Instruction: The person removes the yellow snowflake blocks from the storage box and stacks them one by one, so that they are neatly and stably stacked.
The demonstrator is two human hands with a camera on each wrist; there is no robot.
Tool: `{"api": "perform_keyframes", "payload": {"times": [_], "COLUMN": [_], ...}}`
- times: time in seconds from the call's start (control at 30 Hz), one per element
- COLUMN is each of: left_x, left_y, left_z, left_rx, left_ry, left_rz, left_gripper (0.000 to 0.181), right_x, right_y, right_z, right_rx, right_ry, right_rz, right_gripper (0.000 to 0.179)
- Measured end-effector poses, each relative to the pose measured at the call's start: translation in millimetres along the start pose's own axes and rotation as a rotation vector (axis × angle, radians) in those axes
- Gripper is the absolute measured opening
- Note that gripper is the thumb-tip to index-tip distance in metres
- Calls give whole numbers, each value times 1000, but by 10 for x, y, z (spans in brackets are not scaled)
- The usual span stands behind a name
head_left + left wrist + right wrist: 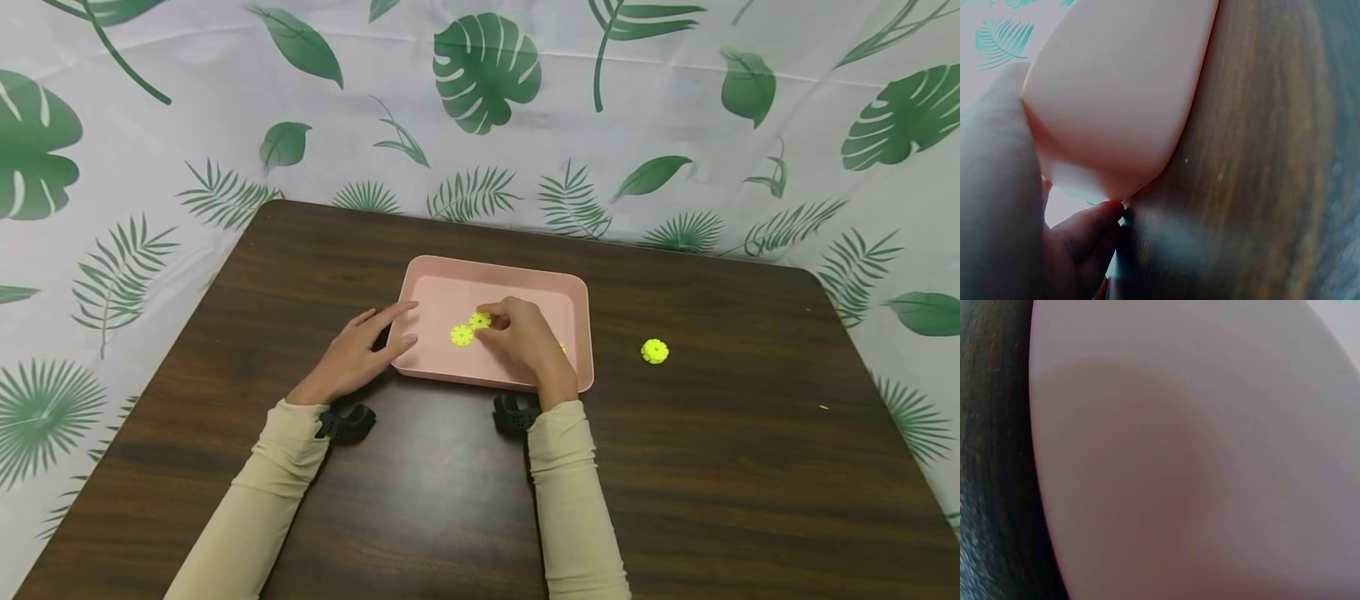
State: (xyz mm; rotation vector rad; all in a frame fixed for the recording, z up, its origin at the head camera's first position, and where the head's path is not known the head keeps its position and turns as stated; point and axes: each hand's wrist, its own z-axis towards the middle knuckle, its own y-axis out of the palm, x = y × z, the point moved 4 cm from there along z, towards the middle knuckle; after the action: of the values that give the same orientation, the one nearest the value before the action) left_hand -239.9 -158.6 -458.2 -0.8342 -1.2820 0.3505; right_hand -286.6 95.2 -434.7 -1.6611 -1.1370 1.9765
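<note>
A shallow pink tray (pixel 491 287) lies on the table, with notched yellow discs shaped like snowflakes in it. My right hand (pixel 521 333) is over the tray, pinching one yellow notched disc (pixel 480 320) between thumb and fingers. Right beside that disc is another yellow notched disc (pixel 462 335), their edges meeting in the head view. My left hand (pixel 360 350) rests at the tray's left side, thumb and index finger reaching loosely over the rim. Only the pink tray wall (pixel 1197 437) shows in the right wrist view, so the fingers of that hand are hidden there.
On the dark wooden table (pixel 735 467), right of the tray, sits a small pile of yellow discs (pixel 655 351). A bit of yellow (pixel 563 347) peeks out beside my right wrist inside the tray. Behind the table hangs a leaf-print cloth (pixel 525 150).
</note>
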Motion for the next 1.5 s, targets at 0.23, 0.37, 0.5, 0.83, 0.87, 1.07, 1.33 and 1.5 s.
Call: {"api": "perform_keyframes", "payload": {"times": [0.23,0.37,0.5,0.83,0.87,1.07,1.33,1.5], "left_x": [12,15,17,0,-3,-27,-32,-41], "left_y": [-1,2,7,28,29,34,25,26], "left_z": [23,30,32,36,35,28,13,8], "left_rx": [-3,-5,-7,-7,-6,-5,-6,-7], "left_ry": [0,-3,-3,0,-2,-7,-27,-35], "left_rz": [12,11,9,9,8,6,1,1], "left_gripper": [64,64,64,64,64,64,65,65], "right_x": [11,16,20,44,44,16,21,79], "right_y": [-33,-47,-58,-65,-69,-157,-391,-557], "right_z": [-9,-14,-22,-37,-40,-78,-188,-278], "right_rx": [3,-8,-19,-19,-17,23,112,157], "right_ry": [3,-2,-3,-38,-35,-11,-48,-73], "right_rz": [10,9,2,-10,-9,-10,-8,29], "right_gripper": [40,39,39,22,22,27,29,25]}}
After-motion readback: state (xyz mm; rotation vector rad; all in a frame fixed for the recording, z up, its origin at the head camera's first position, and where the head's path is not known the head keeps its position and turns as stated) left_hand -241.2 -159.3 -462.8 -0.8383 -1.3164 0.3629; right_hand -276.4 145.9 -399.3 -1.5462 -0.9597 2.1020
